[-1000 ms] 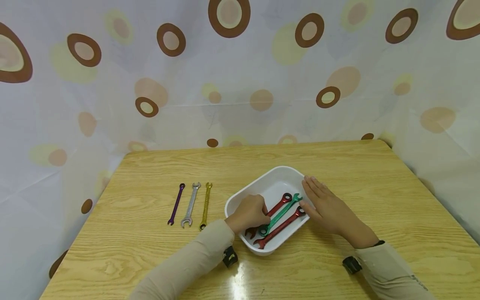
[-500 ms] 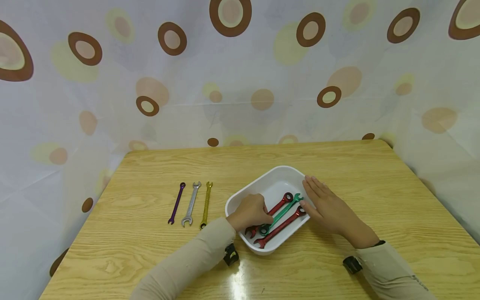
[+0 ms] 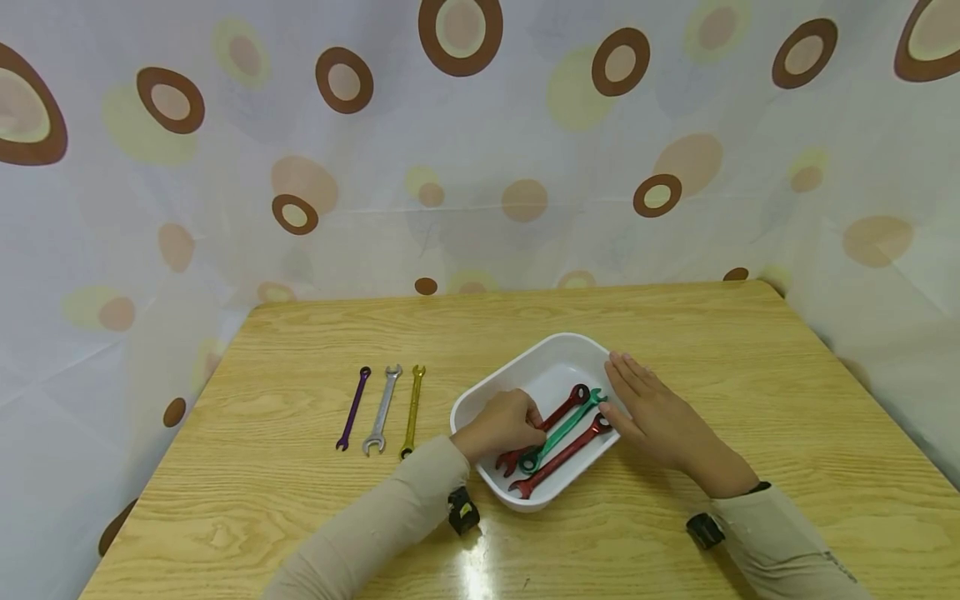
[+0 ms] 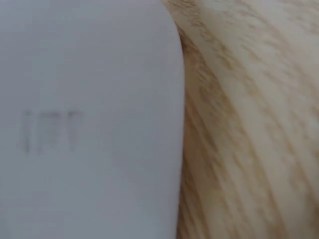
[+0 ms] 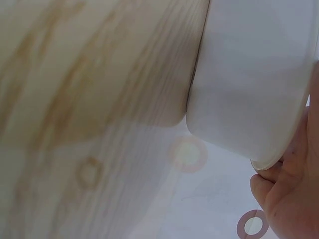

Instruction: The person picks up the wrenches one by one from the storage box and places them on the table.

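My left hand [image 3: 506, 425] reaches into a white plastic tray [image 3: 480, 385], thumb and fingers pinching the middle of a red combination wrench [image 3: 562, 410]. Its handle is partly hidden by the hand. A green wrench [image 3: 558, 435] lies right alongside, and a second red wrench [image 3: 562, 458] beyond that, near the tray's front right wall. My right hand [image 3: 652, 417] rests on the tray's right rim with its fingers straight. In the right wrist view, the right hand [image 5: 294, 199] touches the rim of the tray [image 5: 249, 84]. The left wrist view has only the tray's outer wall [image 4: 99, 99] and wood.
Left of the tray, a purple wrench [image 3: 354, 408], a silver wrench [image 3: 384, 408] and a gold wrench [image 3: 412, 412] lie side by side on the wooden table [image 3: 712, 333]. A patterned cloth [image 3: 480, 242] hangs behind and at both sides.
The red wrench in my left hand has shifted slightly to the right, closer to the green wrench. My right hand stays at the tray's rim.
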### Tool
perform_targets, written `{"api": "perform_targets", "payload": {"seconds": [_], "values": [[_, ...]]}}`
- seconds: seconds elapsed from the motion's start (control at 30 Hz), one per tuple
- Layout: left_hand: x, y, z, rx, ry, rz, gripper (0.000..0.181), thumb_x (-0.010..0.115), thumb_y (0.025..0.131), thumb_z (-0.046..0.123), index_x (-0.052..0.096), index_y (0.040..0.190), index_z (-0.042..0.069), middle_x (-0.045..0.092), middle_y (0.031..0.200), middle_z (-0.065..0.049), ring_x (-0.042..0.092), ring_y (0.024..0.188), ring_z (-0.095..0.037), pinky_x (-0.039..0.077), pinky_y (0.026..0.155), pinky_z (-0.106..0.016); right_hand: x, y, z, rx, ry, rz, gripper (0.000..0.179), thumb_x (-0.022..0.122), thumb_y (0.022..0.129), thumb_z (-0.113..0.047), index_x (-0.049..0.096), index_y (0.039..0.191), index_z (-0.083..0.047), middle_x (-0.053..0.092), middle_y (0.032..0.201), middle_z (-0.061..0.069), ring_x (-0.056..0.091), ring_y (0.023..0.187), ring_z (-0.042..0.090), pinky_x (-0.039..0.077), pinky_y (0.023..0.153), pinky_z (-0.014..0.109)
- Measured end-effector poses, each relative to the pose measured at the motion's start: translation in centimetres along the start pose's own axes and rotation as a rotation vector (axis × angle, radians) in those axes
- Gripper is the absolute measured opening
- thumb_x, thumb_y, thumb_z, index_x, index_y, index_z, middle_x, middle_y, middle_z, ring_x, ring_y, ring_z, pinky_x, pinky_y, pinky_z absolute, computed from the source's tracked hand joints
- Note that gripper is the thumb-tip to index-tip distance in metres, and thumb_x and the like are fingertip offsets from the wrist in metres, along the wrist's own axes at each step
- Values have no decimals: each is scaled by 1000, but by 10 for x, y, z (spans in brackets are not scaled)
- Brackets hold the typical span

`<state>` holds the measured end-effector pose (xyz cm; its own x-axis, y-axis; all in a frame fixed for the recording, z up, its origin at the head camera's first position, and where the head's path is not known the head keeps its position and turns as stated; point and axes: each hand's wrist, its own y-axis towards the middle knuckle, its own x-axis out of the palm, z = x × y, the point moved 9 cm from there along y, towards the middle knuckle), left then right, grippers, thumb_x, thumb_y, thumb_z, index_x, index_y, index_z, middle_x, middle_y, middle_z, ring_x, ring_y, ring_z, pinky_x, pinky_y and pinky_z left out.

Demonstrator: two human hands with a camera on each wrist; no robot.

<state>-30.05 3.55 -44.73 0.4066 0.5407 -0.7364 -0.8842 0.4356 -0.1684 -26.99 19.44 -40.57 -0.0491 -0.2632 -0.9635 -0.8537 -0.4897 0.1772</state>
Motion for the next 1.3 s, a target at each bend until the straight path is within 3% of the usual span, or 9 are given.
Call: {"api": "perform_targets", "payload": {"seconds": [0.4, 0.83, 1.03, 1.3], "values": [[-1, 0, 2, -6, -7, 2, 16, 76, 79, 14, 63, 74, 7, 57, 62, 4, 51, 55, -7, 40, 54, -19, 2, -1, 0, 3, -22, -29, 63, 42, 102, -35, 27, 146, 9, 23, 153, 25, 19, 142, 40, 22, 112, 53], [-2, 2, -1, -28, -129, 7, 12, 75, 79, 13, 66, 74, 6, 56, 61, 4, 51, 56, -6, 41, 53, -18, 1, 0, -1, -10, -39, -24, 63, 42, 102, -35, 28, 145, 9, 23, 153, 25, 20, 142, 40, 22, 112, 53], [-8, 1, 2, -9, -169, 40, 10, 74, 80, 11, 68, 77, 3, 56, 64, 4, 49, 58, -5, 40, 53, -17, 1, -1, -2, -4, -37, -26, 63, 42, 102, -34, 28, 145, 9, 23, 153, 25, 20, 142, 40, 22, 112, 53], [-16, -1, 2, -39, -261, 35, 12, 73, 84, 14, 66, 83, 3, 57, 70, 2, 50, 60, -6, 40, 51, -18, 1, 0, -1, 3, -44, -28, 63, 43, 102, -34, 29, 145, 9, 24, 153, 25, 21, 142, 40, 23, 111, 54]]}}
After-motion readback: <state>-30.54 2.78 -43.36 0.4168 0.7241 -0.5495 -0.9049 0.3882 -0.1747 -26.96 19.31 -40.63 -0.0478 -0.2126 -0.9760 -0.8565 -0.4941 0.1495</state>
